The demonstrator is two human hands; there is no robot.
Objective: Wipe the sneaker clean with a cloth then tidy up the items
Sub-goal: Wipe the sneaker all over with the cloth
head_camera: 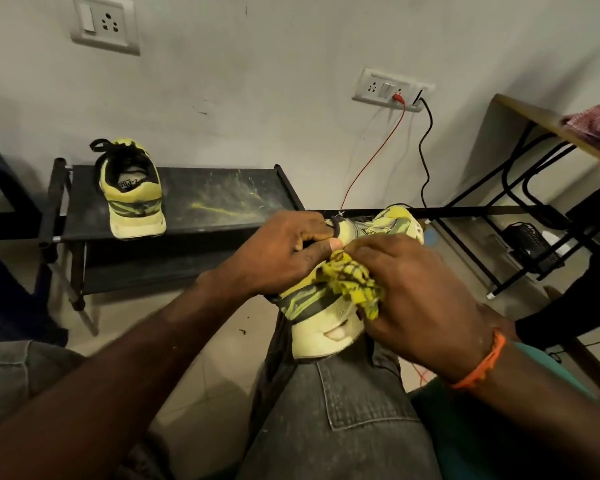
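Head view: I see the sneaker resting on my right knee, my left hand clamped around its collar, my right hand bunching the yellow cloth against its side. At ten o'clock the second sneaker stands on a black rack; cables hang at one o'clock.

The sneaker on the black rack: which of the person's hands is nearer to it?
Left. The left hand grips the sneaker on the lap, just right of the rack sneaker. The right hand, holding the cloth, is farther right.
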